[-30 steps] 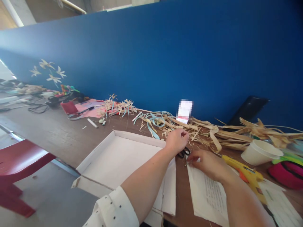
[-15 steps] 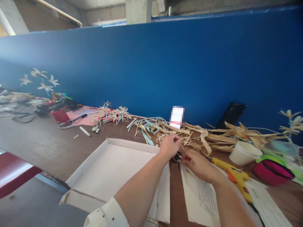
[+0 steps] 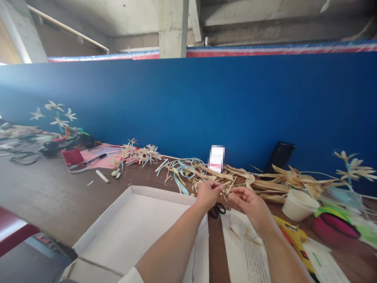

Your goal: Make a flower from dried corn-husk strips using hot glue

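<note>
My left hand (image 3: 208, 195) is closed in a pinch in front of the pile of dried husk strips (image 3: 229, 179). Facing it, my right hand (image 3: 249, 203) also pinches, fingertips slightly apart from the left ones. Whatever lies between the fingertips is too small to make out against the pale scraps behind. Black-handled scissors (image 3: 218, 210) rest on the table just below both hands. Under my right hand is a printed sheet of paper (image 3: 244, 251) with thin dry bits on it. A shallow white cardboard box (image 3: 141, 228) is beneath my left forearm.
A yellow glue gun (image 3: 294, 239), a white paper cup (image 3: 300, 206) and a pink pouch (image 3: 335, 230) are on the right. Blue ribbon (image 3: 181, 184) and husk flowers (image 3: 144, 153) lie at the back. A phone with a lit screen (image 3: 217, 158) leans against the blue partition (image 3: 176, 106).
The view has tilted upward. My right hand has risen away from the scissors toward my left fingertips, leaving the scissors' handles in plain sight.
</note>
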### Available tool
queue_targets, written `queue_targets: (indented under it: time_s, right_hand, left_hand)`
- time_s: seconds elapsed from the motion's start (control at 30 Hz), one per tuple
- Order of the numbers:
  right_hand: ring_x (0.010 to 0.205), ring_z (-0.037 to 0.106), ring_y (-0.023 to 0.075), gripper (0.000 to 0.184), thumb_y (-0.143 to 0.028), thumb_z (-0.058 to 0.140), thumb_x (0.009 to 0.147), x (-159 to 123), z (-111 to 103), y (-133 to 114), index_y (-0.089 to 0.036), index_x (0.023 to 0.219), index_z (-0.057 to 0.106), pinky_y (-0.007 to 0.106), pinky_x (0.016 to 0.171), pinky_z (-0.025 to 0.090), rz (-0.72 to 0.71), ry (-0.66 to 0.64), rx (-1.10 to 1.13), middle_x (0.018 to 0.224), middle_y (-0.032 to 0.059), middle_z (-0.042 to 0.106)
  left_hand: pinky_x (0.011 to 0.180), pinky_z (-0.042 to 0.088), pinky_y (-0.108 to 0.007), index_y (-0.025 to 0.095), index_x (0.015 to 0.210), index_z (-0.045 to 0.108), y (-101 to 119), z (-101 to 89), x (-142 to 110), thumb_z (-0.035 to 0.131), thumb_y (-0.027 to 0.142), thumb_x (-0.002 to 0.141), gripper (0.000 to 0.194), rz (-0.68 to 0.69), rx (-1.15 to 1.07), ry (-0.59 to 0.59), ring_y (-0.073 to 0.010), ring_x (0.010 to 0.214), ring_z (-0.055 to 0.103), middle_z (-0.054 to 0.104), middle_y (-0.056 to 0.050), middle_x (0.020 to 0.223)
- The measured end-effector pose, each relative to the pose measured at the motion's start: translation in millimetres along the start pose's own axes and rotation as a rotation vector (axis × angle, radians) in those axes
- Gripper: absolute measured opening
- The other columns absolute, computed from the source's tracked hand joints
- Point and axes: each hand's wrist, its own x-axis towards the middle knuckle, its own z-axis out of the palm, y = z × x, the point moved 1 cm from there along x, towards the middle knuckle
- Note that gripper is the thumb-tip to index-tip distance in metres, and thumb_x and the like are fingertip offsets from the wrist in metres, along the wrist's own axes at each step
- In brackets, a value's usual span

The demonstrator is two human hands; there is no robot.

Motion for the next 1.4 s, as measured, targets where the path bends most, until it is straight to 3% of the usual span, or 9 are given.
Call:
queue_targets:
  time_s: [0.2,0.5,0.7,0.8,0.9,1.13,1.2,1.33,1.4]
  right_hand:
    - [0.068,0.059,0.0150,0.050,-0.040,0.072,0.064,2,2,5,-0.017,0.107,0.060,0.026,0.061,0.045,0.107,0.035,0.239,0.083,0.0032,0.065]
    - [0.058,0.054,0.0138,0.043,-0.046,0.068,0.064,6,-3,9,-0.016,0.095,0.070,0.026,0.053,0.043,0.061,0.173,0.075,0.074,0.0027,0.064]
    - [0.054,0.053,0.0174,0.042,-0.051,0.058,0.069,7,-10,8,-0.018,0.093,0.071,0.029,0.053,0.040,0.027,0.231,-0.336,0.057,-0.0003,0.060]
    - [0.066,0.058,0.0206,0.036,-0.048,0.055,0.072,8,-10,8,-0.021,0.087,0.072,0.031,0.061,0.043,-0.048,0.204,-0.438,0.069,0.0017,0.066]
    - [0.073,0.059,0.0222,0.033,-0.047,0.054,0.072,8,-8,8,-0.022,0.085,0.072,0.032,0.067,0.043,-0.096,0.175,-0.496,0.076,0.0016,0.069]
    - [0.066,0.060,0.0223,0.036,-0.050,0.056,0.071,9,-8,13,-0.021,0.083,0.072,0.031,0.058,0.044,-0.032,0.178,-0.457,0.069,0.0020,0.067]
    - [0.064,0.060,0.0210,0.040,-0.053,0.058,0.069,10,-13,17,-0.020,0.088,0.072,0.030,0.057,0.045,-0.020,0.281,-0.385,0.075,0.0027,0.069]
    - [0.059,0.059,0.0183,0.056,-0.059,0.058,0.067,10,-25,20,-0.017,0.104,0.067,0.029,0.056,0.047,-0.013,0.647,-0.196,0.077,0.0039,0.069]
    - [0.059,0.060,0.0193,0.058,-0.060,0.059,0.066,11,-26,20,-0.015,0.102,0.067,0.029,0.055,0.048,0.022,0.650,-0.161,0.072,0.0052,0.068]
  left_hand:
    - [0.043,0.042,-0.019,0.015,0.079,0.061,-1,5.1,-2,0.054,0.024,0.076,0.012,0.035,-0.099,-0.143,-0.0062,0.042,0.045,0.052,0.004,0.056]
    - [0.051,0.047,-0.021,0.018,0.096,0.064,-10,9.1,1,0.049,0.032,0.082,0.026,0.099,0.006,-0.258,-0.0107,0.056,0.057,0.064,-0.002,0.073]
    - [0.087,0.045,-0.029,0.022,0.106,0.064,3,-3.1,-5,0.051,0.029,0.082,0.028,0.473,0.303,0.013,-0.0165,0.094,0.058,0.066,-0.004,0.102]
    - [0.091,0.041,-0.029,0.023,0.103,0.066,5,-2.6,-8,0.053,0.028,0.082,0.025,0.656,0.456,-0.002,-0.0168,0.098,0.055,0.065,-0.004,0.103]
    - [0.087,0.042,-0.029,0.022,0.100,0.067,2,0.5,-9,0.052,0.023,0.083,0.023,0.738,0.586,-0.028,-0.0164,0.094,0.054,0.065,-0.005,0.099]
    - [0.083,0.042,-0.031,0.022,0.102,0.064,2,1.1,-11,0.046,0.023,0.085,0.024,0.763,0.776,-0.088,-0.0176,0.089,0.054,0.062,-0.006,0.089]
    - [0.083,0.043,-0.031,0.022,0.101,0.064,2,1.6,-11,0.046,0.022,0.085,0.024,0.745,0.779,-0.101,-0.0178,0.088,0.054,0.063,-0.006,0.089]
    - [0.081,0.043,-0.027,0.021,0.092,0.068,-1,3.3,-8,0.052,0.023,0.081,0.019,0.604,0.624,-0.096,-0.0164,0.087,0.056,0.065,-0.004,0.089]
    - [0.078,0.044,-0.025,0.021,0.088,0.068,-5,4.2,-5,0.054,0.026,0.079,0.018,0.489,0.502,-0.088,-0.0150,0.084,0.057,0.066,-0.002,0.088]
